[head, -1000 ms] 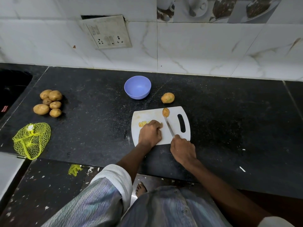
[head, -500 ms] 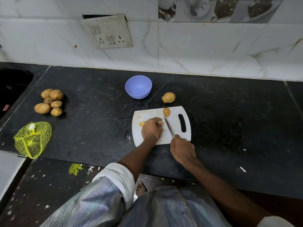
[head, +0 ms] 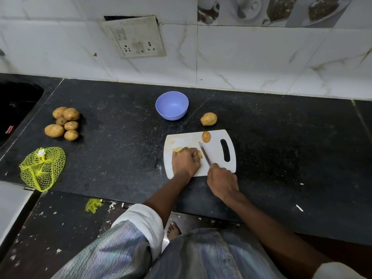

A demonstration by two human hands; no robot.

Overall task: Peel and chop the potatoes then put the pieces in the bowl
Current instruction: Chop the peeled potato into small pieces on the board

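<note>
The person is at the chopping step: on the white plastic cutting board [head: 215,156] the left hand [head: 186,161] presses down with curled fingers on the pale yellow peeled potato pieces [head: 179,149], and just to their right the right hand [head: 222,181] is wrapped tight round the handle of the thin silver knife [head: 205,156]. Next, it seems, the blade must come down close beside those fingers without touching them. The round purple plastic bowl [head: 172,105] waits at the far side with nothing visible in it, and a small brown potato piece [head: 206,136] lies on the board's far edge.
</note>
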